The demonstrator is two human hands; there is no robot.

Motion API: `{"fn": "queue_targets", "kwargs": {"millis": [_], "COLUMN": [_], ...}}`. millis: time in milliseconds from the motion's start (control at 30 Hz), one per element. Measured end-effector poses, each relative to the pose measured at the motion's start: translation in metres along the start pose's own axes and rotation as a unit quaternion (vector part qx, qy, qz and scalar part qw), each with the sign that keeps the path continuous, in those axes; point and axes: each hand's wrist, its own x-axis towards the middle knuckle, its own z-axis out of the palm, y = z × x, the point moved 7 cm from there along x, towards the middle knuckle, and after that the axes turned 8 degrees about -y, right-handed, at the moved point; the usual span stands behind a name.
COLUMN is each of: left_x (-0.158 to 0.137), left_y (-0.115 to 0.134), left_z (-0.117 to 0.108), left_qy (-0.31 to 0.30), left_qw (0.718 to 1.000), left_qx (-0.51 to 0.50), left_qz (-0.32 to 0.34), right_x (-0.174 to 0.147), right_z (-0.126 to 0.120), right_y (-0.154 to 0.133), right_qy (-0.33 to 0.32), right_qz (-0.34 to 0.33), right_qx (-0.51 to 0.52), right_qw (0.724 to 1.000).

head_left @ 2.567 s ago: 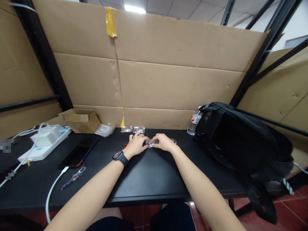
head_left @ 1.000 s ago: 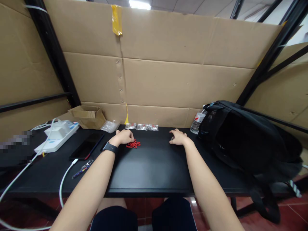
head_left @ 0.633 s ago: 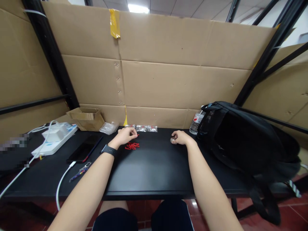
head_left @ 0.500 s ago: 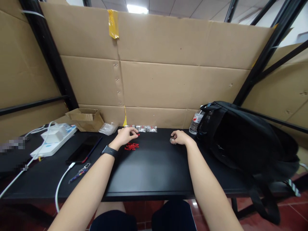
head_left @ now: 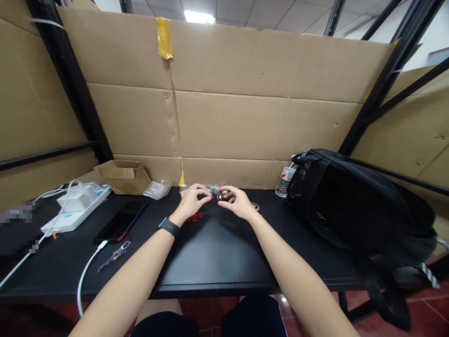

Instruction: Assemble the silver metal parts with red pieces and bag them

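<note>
Over the back middle of the black table (head_left: 224, 248), my left hand (head_left: 192, 200) is closed in a pinch on a small red cord (head_left: 212, 197), only a bit of which shows. Facing it, my right hand (head_left: 235, 201) grips a small round, shiny ring (head_left: 220, 195) between thumb and fingers. The ring and the cord are close together but seem apart. Beneath my left hand lies a small pile of red cords (head_left: 194, 216), partly hidden. Another round ring (head_left: 255, 206) rests on the table beside my right wrist. Clear packets (head_left: 213, 188) lie behind both hands, partly covered.
At left are a power strip (head_left: 75, 215), an open cardboard box (head_left: 128, 178), a plastic bag (head_left: 157, 189), a phone (head_left: 121, 222) and a keychain (head_left: 114, 257). A water bottle (head_left: 285, 180) and black backpack (head_left: 358, 220) stand right. Cardboard (head_left: 231, 126) walls the back.
My right hand has moved left with a ring in its fingers, leaving another ring behind on the table. My left hand has shifted slightly right, and the two hands are now close together.
</note>
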Motion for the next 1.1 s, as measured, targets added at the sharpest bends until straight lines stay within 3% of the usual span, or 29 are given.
{"fn": "queue_targets", "kwargs": {"millis": [167, 633, 900, 1100], "left_x": [0.003, 0.004, -0.002, -0.005], "left_y": [0.006, 0.007, 0.021, 0.031], "left_z": [0.009, 0.018, 0.01, 0.01], "left_qy": [0.021, 0.054, 0.07, 0.067], "left_qw": [0.998, 0.993, 0.994, 0.992], "left_qx": [-0.047, -0.086, 0.005, 0.048], "left_qz": [0.045, 0.066, 0.083, 0.095], "right_x": [0.001, 0.001, 0.0, 0.003], "right_z": [0.017, 0.019, 0.02, 0.025], "right_y": [-0.011, -0.008, 0.005, 0.017], "right_qy": [0.018, 0.039, 0.076, 0.05], "right_qz": [-0.016, -0.023, 0.007, 0.047], "right_qx": [0.039, 0.129, 0.207, 0.223], "right_qw": [0.999, 0.991, 0.975, 0.972]}}
